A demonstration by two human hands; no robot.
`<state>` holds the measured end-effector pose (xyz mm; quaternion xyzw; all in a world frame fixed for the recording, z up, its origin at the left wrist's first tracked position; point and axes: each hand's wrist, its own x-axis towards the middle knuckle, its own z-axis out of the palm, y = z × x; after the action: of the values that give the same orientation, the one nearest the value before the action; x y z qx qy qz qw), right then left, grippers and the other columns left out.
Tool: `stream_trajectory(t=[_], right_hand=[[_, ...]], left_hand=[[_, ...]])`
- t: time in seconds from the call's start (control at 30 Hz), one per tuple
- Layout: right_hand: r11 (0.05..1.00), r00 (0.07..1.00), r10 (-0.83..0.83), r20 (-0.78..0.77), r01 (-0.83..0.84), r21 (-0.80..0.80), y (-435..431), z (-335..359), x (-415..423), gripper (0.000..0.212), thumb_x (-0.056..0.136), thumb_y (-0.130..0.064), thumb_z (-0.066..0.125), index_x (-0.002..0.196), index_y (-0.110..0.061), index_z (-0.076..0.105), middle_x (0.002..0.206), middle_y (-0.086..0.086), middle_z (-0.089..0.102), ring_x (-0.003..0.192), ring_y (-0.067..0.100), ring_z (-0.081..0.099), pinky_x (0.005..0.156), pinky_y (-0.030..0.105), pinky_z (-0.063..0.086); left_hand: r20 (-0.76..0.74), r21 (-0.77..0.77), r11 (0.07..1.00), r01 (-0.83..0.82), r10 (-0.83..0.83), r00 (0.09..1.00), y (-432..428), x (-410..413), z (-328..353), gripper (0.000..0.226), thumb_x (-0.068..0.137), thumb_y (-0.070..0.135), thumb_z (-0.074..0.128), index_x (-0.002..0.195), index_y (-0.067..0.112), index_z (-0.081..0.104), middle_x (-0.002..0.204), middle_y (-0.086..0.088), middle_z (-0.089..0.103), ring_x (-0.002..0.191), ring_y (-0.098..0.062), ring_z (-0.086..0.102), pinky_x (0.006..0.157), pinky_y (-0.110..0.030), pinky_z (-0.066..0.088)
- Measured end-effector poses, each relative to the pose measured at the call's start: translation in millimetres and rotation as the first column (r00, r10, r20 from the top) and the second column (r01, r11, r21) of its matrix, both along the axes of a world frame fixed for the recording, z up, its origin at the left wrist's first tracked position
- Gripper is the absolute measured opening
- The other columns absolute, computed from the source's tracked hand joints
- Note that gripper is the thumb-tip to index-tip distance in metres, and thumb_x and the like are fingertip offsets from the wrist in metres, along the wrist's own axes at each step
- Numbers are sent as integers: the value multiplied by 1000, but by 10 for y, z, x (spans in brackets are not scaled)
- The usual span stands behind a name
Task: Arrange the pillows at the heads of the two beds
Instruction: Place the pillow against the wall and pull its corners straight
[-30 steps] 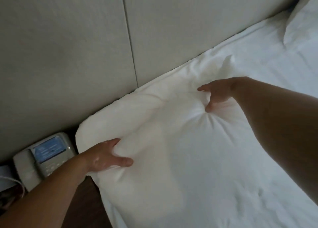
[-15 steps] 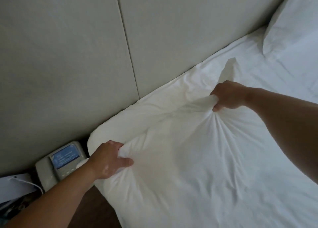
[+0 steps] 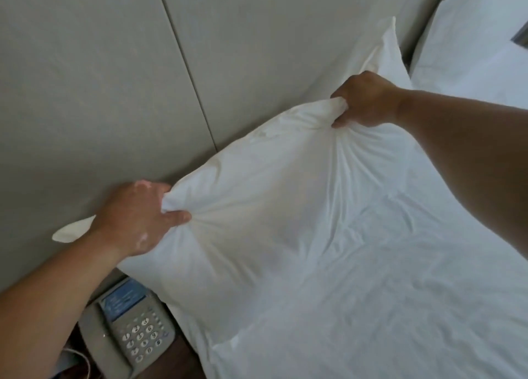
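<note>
Headboard (image 3: pixel 100 78), grey and panelled, fills the frame from nine to twelve o'clock, a seam running down it. Bed (image 3: pixel 400 307) in rumpled white sheet takes the span from three to six o'clock. Pillow (image 3: pixel 271 201) sits at centre, raised at its upper edge against the headboard, its lower part on the bed; one corner sticks up at one o'clock and another pokes out past the left wrist at nine. A second pillow (image 3: pixel 471 29) lies at two o'clock, against the headboard, just beside the first. Right hand (image 3: pixel 368 101), at one o'clock, has its fingers curled tight on a bunch of the pillow's top edge. Left hand (image 3: pixel 140 218), at nine o'clock, has its fingers clenched on the pillow's left edge, thumb pressed over the gathered cloth. Phone (image 3: pixel 140 333) with a keypad sits at seven o'clock on a dark nightstand (image 3: pixel 183 361), beside the bed.
</note>
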<state>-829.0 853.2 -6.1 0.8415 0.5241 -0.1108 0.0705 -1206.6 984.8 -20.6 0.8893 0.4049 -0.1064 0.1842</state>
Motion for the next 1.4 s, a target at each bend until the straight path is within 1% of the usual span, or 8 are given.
stream_trajectory(t=[0.17, 0.33, 0.43, 0.7, 1.03, 1.13, 1.3, 1.4], right_hand=[[995, 994, -11, 107, 0, 100, 243, -39, 17, 41, 83, -48, 76, 116, -25, 74, 106, 8, 67, 108, 37, 59, 90, 46, 46], [985, 993, 60, 105, -42, -169, 382, -114, 164, 86, 70, -33, 87, 146, -42, 48, 153, 4, 36, 137, 37, 31, 103, 58, 44], [966, 981, 58, 183, -9, -258, 384, -78, 249, 105, 66, -27, 90, 154, -40, 34, 154, -1, 41, 135, 36, 33, 92, 58, 48], [991, 964, -18, 264, 51, -120, 380, -72, 59, 41, 84, -33, 79, 121, -19, 70, 116, 8, 67, 116, 37, 58, 86, 49, 46], [997, 958, -50, 282, 29, 77, 337, 28, -12, 41, 77, -41, 85, 97, -10, 66, 101, 15, 67, 104, 42, 61, 69, 43, 39], [995, 975, -88, 206, 78, 59, 296, -233, -68, 49, 76, -40, 87, 114, -15, 71, 108, 13, 65, 111, 40, 57, 77, 48, 47], [994, 983, -103, 150, 107, -16, 481, -324, -52, 73, 72, -35, 90, 138, -21, 62, 127, 14, 61, 124, 40, 51, 93, 54, 50], [994, 983, -100, 156, 105, -28, 550, -252, -56, 72, 71, -32, 91, 137, -22, 64, 125, 14, 61, 122, 39, 52, 89, 50, 48]], left_hand=[[28, 170, 985, -36, 32, 999, 187, 36, 11, 44, 86, 46, 77, 103, 6, 76, 103, -21, 77, 92, -39, 70, 72, -35, 42], [-80, 132, 991, -29, 40, 996, 227, -158, -197, 62, 81, 58, 75, 122, 12, 66, 119, -15, 76, 108, -39, 70, 76, -36, 41], [-158, 117, 993, -20, 38, 987, 286, -290, -264, 70, 78, 66, 73, 126, 17, 63, 117, -12, 77, 106, -37, 70, 76, -36, 45], [-89, 223, 974, -27, 48, 995, 349, -322, -128, 35, 86, 35, 79, 100, 3, 76, 94, -23, 76, 83, -40, 69, 68, -35, 37], [42, 313, 941, -130, 124, 991, 499, -667, -118, 34, 85, 45, 74, 87, 11, 70, 69, -21, 68, 64, -43, 68, 65, -52, 60], [-25, 295, 936, -192, 208, 978, 523, -677, -456, 53, 83, 59, 73, 97, 8, 72, 87, -29, 72, 79, -48, 69, 74, -55, 59], [-55, 305, 938, -163, 188, 981, 494, -533, -517, 37, 84, 45, 78, 75, 11, 68, 75, -24, 71, 71, -43, 70, 65, -44, 56], [-63, 265, 948, -176, 199, 978, 503, -537, -492, 36, 84, 43, 79, 82, 7, 73, 79, -23, 73, 73, -42, 69, 64, -39, 50]])
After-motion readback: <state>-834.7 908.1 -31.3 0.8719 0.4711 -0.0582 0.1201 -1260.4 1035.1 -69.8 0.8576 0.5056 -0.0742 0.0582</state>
